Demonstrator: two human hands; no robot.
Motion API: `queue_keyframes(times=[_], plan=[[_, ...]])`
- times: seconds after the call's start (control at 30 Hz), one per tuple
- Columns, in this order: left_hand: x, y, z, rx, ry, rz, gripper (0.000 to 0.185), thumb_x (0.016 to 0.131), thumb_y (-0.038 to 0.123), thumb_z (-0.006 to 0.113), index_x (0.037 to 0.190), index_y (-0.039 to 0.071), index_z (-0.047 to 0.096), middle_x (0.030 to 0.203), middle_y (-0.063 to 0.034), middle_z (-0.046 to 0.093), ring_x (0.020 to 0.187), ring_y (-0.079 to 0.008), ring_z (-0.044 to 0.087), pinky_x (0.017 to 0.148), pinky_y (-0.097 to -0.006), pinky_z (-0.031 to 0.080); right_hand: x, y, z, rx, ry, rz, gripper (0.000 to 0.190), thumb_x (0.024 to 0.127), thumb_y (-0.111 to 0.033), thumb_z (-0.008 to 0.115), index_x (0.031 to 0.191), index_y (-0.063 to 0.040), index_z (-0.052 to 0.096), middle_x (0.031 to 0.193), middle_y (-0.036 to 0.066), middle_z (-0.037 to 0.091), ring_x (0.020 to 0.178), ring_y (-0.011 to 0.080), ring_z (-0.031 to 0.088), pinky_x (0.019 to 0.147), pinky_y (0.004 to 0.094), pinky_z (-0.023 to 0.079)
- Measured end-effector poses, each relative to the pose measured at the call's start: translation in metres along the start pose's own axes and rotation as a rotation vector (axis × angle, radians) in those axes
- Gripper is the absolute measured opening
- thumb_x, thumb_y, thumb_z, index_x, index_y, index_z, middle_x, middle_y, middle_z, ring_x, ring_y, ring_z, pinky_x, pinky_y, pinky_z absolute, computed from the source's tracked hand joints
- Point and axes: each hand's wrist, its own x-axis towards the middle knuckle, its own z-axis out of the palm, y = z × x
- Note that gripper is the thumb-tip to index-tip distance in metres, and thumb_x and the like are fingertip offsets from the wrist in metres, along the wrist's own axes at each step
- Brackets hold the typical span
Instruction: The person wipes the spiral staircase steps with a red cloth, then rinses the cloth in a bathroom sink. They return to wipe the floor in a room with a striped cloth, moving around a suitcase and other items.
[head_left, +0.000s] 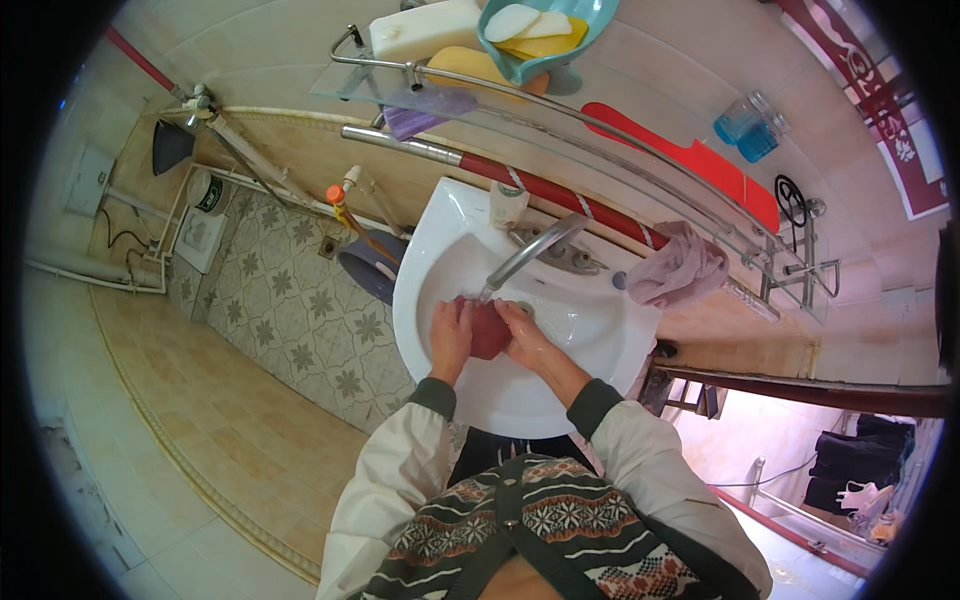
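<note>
Over a white washbasin (510, 409), my left hand (450, 336) and my right hand (527, 337) grip a dark red item (490, 337) from its two sides. It looks like folded cloth, though its exact kind is unclear. Directly above its far edge is the end of a curved metal faucet (536, 253), and water runs from it onto the item and my fingertips. The drain (527, 308) shows just beside my right thumb. Behind the spout, a pale cup (508, 205) stands on the basin's back ledge.
A greyish-pink cloth (679, 268) hangs over a red-wrapped rail (551, 187) behind the basin. Above it, a glass shelf (330, 82) carries a turquoise soap dish (600, 16), a red comb (686, 159) and blue bottles (754, 127). A grey-purple basin (364, 262) sits at left.
</note>
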Motion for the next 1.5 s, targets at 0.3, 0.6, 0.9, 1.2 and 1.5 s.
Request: queue_keyframes(times=[0.3,0.6,0.9,1.2,1.5], plan=[[-0.033,0.025,-0.045,-0.156,-0.286,-0.056,0.024,0.096,0.025,0.063,0.103,0.002,0.066,0.095,-0.0125,0.065,0.086,-0.0293,0.064,0.077,-0.0382,0.049,0.0,0.03,-0.053,-1.718,0.308,-0.546,0.075,0.079,-0.013,0.076,0.144,-0.018,0.039,0.126,0.015,0.052,0.1,0.0298,0.059,0.093,0.037,0.05],[-0.024,-0.037,-0.012,-0.489,-0.079,-0.439,0.039,0.096,0.038,0.062,0.118,0.005,0.064,0.101,-0.0061,0.068,0.094,-0.0213,0.065,0.083,-0.0341,0.049,-0.065,-0.039,0.032,-0.805,-0.406,-0.349,0.025,0.09,-0.002,0.06,0.115,-0.002,0.063,0.11,0.004,0.063,0.101,0.0144,0.062,0.085,0.0281,0.05],[-0.017,-0.005,0.019,-1.36,-0.172,-0.721,0.016,0.094,0.023,0.064,0.102,0.008,0.062,0.097,-0.0039,0.065,0.086,-0.0164,0.062,0.074,-0.0279,0.051,-0.068,-0.046,-0.059,-0.366,0.092,-0.154,0.045,0.09,-0.026,0.068,0.126,-0.004,0.053,0.122,0.009,0.06,0.106,0.0239,0.063,0.09,0.044,0.054],[-0.052,0.089,0.041,-0.189,-0.326,0.085,0.021,0.091,0.031,0.066,0.095,0.011,0.061,0.09,-0.0104,0.061,0.079,-0.0306,0.062,0.073,-0.0398,0.05,0.021,0.03,-0.108,0.531,-0.297,0.038,0.035,0.099,-0.04,0.054,0.118,-0.012,0.061,0.106,0.004,0.065,0.1,0.0209,0.062,0.09,0.0354,0.051],[-0.007,0.001,-0.018,0.045,0.027,-0.018,0.016,0.09,0.013,0.062,0.106,0.012,0.06,0.102,-0.0146,0.056,0.094,-0.0378,0.059,0.079,-0.0459,0.048,-0.035,-0.029,-0.029,-0.705,0.296,0.059,0.049,0.089,-0.016,0.068,0.134,-0.014,0.047,0.122,0.005,0.061,0.11,0.0223,0.062,0.093,0.0422,0.052]])
